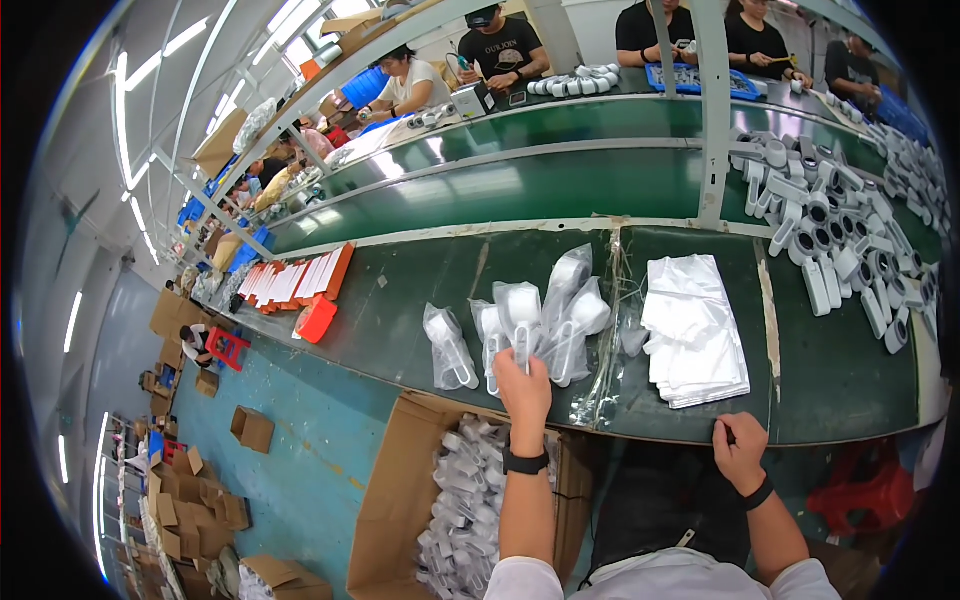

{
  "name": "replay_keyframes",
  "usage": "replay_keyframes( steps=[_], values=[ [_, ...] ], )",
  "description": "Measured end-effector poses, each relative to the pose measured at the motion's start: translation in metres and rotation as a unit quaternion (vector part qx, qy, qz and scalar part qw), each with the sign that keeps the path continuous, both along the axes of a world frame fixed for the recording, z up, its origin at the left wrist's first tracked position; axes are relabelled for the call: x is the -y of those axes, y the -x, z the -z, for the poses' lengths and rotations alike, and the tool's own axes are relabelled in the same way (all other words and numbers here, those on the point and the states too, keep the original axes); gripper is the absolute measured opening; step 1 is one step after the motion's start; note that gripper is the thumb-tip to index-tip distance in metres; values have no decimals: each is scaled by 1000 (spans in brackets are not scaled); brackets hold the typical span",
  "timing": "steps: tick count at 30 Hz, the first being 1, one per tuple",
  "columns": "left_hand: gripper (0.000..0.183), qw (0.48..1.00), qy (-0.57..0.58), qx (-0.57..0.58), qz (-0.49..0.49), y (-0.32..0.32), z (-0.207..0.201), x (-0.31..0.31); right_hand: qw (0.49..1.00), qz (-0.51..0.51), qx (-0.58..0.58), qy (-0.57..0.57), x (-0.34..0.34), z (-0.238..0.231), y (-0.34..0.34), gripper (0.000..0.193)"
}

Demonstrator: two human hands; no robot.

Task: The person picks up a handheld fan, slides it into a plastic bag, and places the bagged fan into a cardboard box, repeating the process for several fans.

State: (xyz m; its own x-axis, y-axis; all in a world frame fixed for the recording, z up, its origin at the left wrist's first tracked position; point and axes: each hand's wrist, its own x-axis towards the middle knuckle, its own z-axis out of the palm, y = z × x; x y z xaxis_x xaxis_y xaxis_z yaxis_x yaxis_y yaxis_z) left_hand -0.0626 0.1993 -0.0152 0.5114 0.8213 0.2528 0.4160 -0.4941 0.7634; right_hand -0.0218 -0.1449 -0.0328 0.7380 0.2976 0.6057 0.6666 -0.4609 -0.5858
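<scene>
My left hand [524, 388] is closed round the handle end of a white handheld device [520, 305] with a round head, inside a clear plastic bag. Beside it on the green worktop lie several more bagged devices, one [449, 345] apart to the left and others [574, 325] close on the right. At the worktop's front edge my right hand [740, 452] is loosely curled, with nothing visible in its fingers. The nearest thing to it is a stack of flat clear plastic bags [695, 330].
An open cardboard box [385, 500] of bagged devices stands below the worktop. Unbagged white devices [840, 220] are heaped at the right. Orange boxes [295, 280] lie at the left. A metal post [714, 120] rises before the green conveyor [520, 190]; several people work beyond. A red stool [865, 490] is lower right.
</scene>
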Motion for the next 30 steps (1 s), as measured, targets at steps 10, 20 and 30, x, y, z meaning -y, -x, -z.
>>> replay_keyframes(
  steps=[10,20,30],
  values=[
    [46,952,-272,137,1,17,30,10,1000,-3,-13,10,-1,2,0,5],
    [46,921,-362,140,-23,17,24,17,1000,1,-11,15,0,5,-1,5],
    [42,924,-335,178,-34,18,19,23,1000,-1,-9,17,-1,3,0,5]
  ],
)
